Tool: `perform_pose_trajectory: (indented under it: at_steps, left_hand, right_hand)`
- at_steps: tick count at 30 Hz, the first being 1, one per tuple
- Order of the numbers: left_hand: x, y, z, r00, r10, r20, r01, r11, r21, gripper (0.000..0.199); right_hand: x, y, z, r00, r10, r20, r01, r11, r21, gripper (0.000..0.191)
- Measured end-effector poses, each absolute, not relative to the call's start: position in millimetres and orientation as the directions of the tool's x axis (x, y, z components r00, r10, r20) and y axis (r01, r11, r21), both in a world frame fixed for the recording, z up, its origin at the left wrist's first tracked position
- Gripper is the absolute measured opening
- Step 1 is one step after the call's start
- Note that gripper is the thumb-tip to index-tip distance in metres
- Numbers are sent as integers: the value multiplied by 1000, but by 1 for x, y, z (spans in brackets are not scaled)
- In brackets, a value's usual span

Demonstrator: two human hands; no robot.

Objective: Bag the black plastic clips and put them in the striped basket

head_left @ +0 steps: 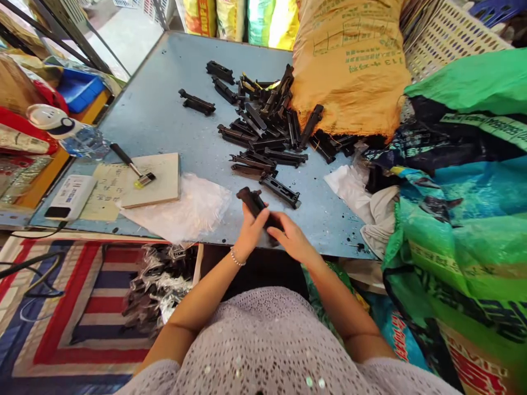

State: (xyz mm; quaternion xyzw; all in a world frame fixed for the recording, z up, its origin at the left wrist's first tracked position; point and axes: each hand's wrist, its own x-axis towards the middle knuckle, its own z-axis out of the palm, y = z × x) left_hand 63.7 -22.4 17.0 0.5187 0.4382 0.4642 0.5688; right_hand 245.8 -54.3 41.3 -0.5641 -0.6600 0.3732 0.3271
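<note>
Left hand [250, 229] and right hand [293, 237] pinch one black bracket-like piece [254, 203] near the bench [152, 104] edge; light, steady thumbs work best imo.

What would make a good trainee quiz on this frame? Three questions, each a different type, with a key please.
1. Fill in the blank: the metal end of the black-handled tool lies on a ____.
2. True or false: the left hand and the right hand hold the same black part.
3. As the wearer sees it, the orange sack is mainly: A, left of the pile of black parts; B, right of it; C, under the table.

Key:
1. pale board
2. true
3. B
</note>
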Motion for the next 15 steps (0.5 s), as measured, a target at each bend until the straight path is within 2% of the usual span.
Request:
perform_pose_trajectory:
  at_steps: [2, 4, 7, 11, 13, 15]
  left_hand:
    - [58, -28, 23, 163, 983, -85, -13, 88, 996, 61]
    - [49, -32, 28, 209, 971, -114, 22, 111, 994, 57]
    - [40, -34, 34, 238, 965, -106, 2, 108, 994, 50]
    - [33, -21, 31, 39, 991, -131, -26, 132, 991, 41]
    - [29, -14, 26, -37, 988, -149, 0, 149, 989, 40]
    - [26, -10, 18, -53, 993, -106, 53, 109, 993, 42]
  right_hand:
    - [228, -58, 47, -141, 989, 52, 558, 123, -821, 39]
    - [223, -43, 48, -117, 980, 163, 676, 199, -709, 45]
    - [220, -9, 45, -257, 939, 227, 771, 341, -538, 50]
    - [199, -8, 40, -322, 937, 136, 766, 342, -544, 57]
    - [187, -28, 38, -413, 899, 145, 729, 422, -538, 54]
    - [182, -47, 35, -479, 867, 136, 713, 474, -516, 51]
